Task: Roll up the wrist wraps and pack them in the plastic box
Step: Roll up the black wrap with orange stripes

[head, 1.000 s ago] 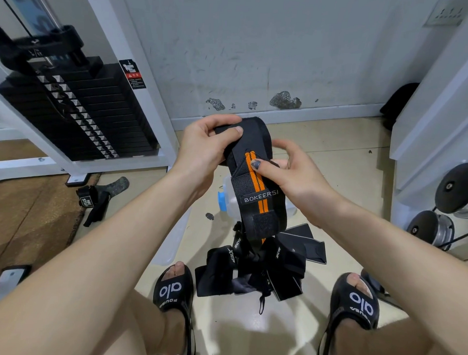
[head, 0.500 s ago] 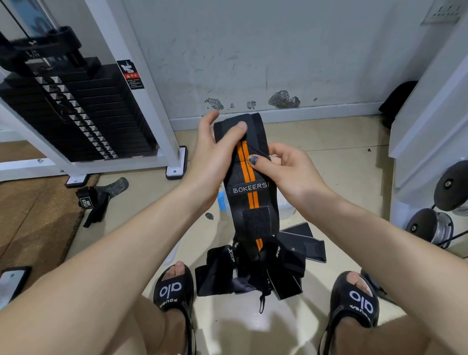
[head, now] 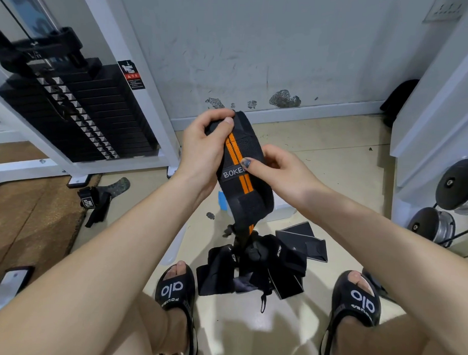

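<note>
I see a long black woven wrist wrap with two orange stripes down its middle [head: 241, 172] held up in the air above the beige floor [head: 321, 159], between the two hands. A white-lettered label crosses it partway down, half hidden under a thumb, and below that sits a darker square patch. The wrap's top end bends over at the left hand, and its lower tail hangs down to a loose heap of black wrist wraps [head: 256, 263] lying on the floor between the two black sandals [head: 177, 292].

My view of the left hand [head: 202, 149] shows it at the wrap's upper end, fingers curled over the top edge and the thumb pressed flat on the front face, so it grips the fabric. The right hand [head: 278, 171] comes in from the other side at label height; its thumb, with a dark painted nail, presses on the label while the curled fingers sit behind the wrap, pinching it. Both forearms reach forward from the bottom corners.

A clear plastic box with a blue clasp [head: 282, 208] rests on the floor behind the hanging wrap, mostly hidden by it.
</note>
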Tool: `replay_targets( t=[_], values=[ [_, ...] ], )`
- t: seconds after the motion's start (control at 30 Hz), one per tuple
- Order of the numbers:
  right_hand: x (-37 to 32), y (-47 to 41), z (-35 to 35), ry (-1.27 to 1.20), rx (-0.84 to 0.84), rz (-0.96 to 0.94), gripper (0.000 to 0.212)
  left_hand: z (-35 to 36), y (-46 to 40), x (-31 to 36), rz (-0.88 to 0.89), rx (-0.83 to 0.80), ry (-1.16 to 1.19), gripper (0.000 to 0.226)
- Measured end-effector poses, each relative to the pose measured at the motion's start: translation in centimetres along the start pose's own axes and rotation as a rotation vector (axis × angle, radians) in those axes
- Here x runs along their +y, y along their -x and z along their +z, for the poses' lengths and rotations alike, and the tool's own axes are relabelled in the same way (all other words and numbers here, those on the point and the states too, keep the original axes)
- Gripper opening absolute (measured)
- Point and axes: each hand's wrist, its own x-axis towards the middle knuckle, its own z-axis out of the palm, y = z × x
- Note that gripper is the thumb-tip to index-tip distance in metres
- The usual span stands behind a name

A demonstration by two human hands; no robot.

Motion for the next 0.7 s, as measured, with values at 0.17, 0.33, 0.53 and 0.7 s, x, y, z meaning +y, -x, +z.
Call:
replay_targets(
  t=[0.17,0.33,0.53,0.7],
  values=[
    [-0.3,0.1,0.1,0.005,0.016,0.0,0.025,0.3,-0.1,0.4,-0.208,0.016,0.214,0.024],
    [-0.8,0.1,-0.1,-0.078,0.106,-0.019,0.028,1.1,1.8,-0.8,-0.195,-0.117,0.081,0.023],
    [0.2,0.4,-0.1,-0.086,-0.117,0.084,0.015,0.0,-0.1,0.3,-0.265,0.077,0.225,0.021],
    [1.1,0.3,0.1,-0.092,-0.159,0.049,0.008,-2.3,-1.6,0.4,-0.462,0.097,0.308,0.034]
  ],
)
